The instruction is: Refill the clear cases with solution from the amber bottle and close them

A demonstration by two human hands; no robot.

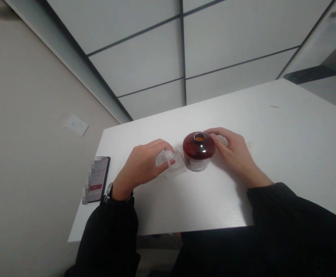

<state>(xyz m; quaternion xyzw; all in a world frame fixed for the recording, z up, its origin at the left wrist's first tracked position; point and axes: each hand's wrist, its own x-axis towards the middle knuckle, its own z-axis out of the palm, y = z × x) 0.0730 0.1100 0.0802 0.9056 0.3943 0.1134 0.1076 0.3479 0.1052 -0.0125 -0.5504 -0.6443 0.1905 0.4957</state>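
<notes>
Hands apart, flanking dark red jar [198, 151]: left hand [140, 167] clasping clear plastic piece [164, 157] just left of jar; right hand [234, 154] closing on small clear piece [221, 140] just right of jar.

Glossy jar [198, 154], probably glass

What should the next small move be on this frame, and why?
Probably the right hand should steady the squat dark red glass jar: its top opening is uncovered, showing orange inside, and the left hand is busy with a clear plastic piece right beside it.
</notes>
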